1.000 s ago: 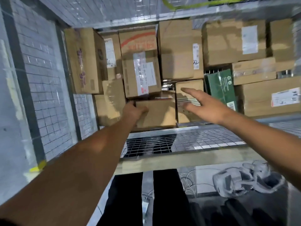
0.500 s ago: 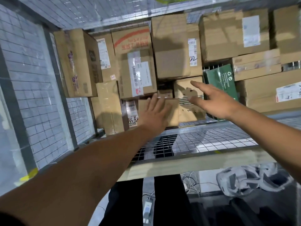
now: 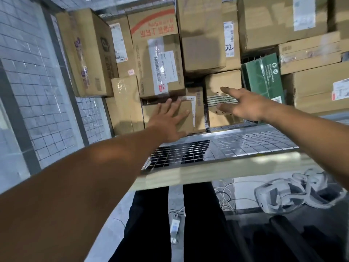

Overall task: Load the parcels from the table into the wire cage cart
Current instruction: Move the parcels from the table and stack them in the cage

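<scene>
Since a second ago the left hand (image 3: pixel 170 120) has stopped gripping the small box (image 3: pixel 187 122) and now lies flat on it. The box sits a bit deeper in the stack.

The cart (image 3: pixel 255 140) is the biggest thing, with wire mesh walls and a mesh panel at the front. Many brown boxes fill it. A tall box (image 3: pixel 88 53) stands at the left wall. A box with red print (image 3: pixel 160 59) and a white label sits near the middle. A green box (image 3: pixel 264 76) stands more to the right.

The small box is inside the cart, at the front. It lies just under the box with red print. A taped box (image 3: pixel 124 103) is just beside it on the left, and a striped box (image 3: pixel 222 82) is near it on the right.

The left hand is wide, fingers spread, pressing on the small box. The right hand (image 3: pixel 243 104) is wide too and holds nothing. Its fingers reach in front of the striped box. I cannot tell if they touch it.
</scene>
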Demonstrator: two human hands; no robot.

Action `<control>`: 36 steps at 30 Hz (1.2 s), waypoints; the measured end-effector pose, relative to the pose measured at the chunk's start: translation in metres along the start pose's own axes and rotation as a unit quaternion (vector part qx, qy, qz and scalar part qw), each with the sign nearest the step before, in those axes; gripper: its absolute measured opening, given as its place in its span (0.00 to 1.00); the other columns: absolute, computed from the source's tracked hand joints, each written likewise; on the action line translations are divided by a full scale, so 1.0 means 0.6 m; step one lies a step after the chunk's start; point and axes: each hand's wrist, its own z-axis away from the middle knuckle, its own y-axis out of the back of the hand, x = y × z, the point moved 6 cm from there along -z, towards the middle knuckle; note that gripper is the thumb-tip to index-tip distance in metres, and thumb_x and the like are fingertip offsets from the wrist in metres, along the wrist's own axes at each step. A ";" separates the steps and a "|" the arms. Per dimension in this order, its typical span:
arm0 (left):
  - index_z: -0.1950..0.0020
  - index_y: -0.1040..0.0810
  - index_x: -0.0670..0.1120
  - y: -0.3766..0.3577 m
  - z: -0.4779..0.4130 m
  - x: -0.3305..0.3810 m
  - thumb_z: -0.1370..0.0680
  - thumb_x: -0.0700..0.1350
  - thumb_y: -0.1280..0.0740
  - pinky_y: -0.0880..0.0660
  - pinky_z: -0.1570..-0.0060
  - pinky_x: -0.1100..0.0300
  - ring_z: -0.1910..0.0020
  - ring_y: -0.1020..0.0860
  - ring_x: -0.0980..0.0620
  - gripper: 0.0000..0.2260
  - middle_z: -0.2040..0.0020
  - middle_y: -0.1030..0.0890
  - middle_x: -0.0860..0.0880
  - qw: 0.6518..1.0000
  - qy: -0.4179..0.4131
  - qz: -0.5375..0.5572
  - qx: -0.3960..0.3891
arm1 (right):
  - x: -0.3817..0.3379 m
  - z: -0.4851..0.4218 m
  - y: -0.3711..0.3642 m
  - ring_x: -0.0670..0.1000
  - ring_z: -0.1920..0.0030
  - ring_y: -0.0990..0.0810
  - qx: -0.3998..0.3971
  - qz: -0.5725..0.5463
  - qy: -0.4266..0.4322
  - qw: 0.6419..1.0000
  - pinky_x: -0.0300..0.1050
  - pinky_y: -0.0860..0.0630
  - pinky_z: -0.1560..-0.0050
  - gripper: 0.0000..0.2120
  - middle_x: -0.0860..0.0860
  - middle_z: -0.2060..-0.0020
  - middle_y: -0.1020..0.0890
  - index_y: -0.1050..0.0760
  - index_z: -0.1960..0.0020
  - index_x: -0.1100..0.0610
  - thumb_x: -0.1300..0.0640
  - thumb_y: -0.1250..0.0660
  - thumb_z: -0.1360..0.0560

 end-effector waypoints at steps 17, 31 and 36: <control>0.18 0.37 0.51 0.293 0.348 0.121 0.18 0.63 0.39 0.43 0.23 0.47 0.19 0.43 0.42 0.31 0.18 0.36 0.47 0.947 -0.069 0.270 0.161 | -0.056 0.522 -0.014 0.59 0.23 0.33 0.277 -0.097 -0.064 0.954 0.54 0.35 0.25 0.32 0.57 0.23 0.29 0.36 0.18 0.48 0.37 0.37 0.18; 0.18 0.37 0.53 0.382 0.616 0.710 0.25 0.74 0.42 0.47 0.20 0.44 0.17 0.46 0.42 0.40 0.18 0.38 0.47 0.890 -0.432 0.075 0.124 | 0.162 1.053 -0.266 0.55 0.23 0.32 0.541 -0.408 -0.321 0.662 0.52 0.35 0.24 0.36 0.52 0.23 0.29 0.35 0.19 0.48 0.32 0.38 0.22; 0.19 0.34 0.49 0.307 0.716 0.928 0.25 0.76 0.42 0.43 0.21 0.45 0.20 0.40 0.41 0.43 0.20 0.33 0.44 0.840 -0.538 -0.021 0.072 | 0.244 1.190 -0.413 0.50 0.22 0.36 0.595 -0.482 -0.389 0.512 0.45 0.41 0.24 0.31 0.47 0.22 0.32 0.37 0.18 0.46 0.38 0.37 0.18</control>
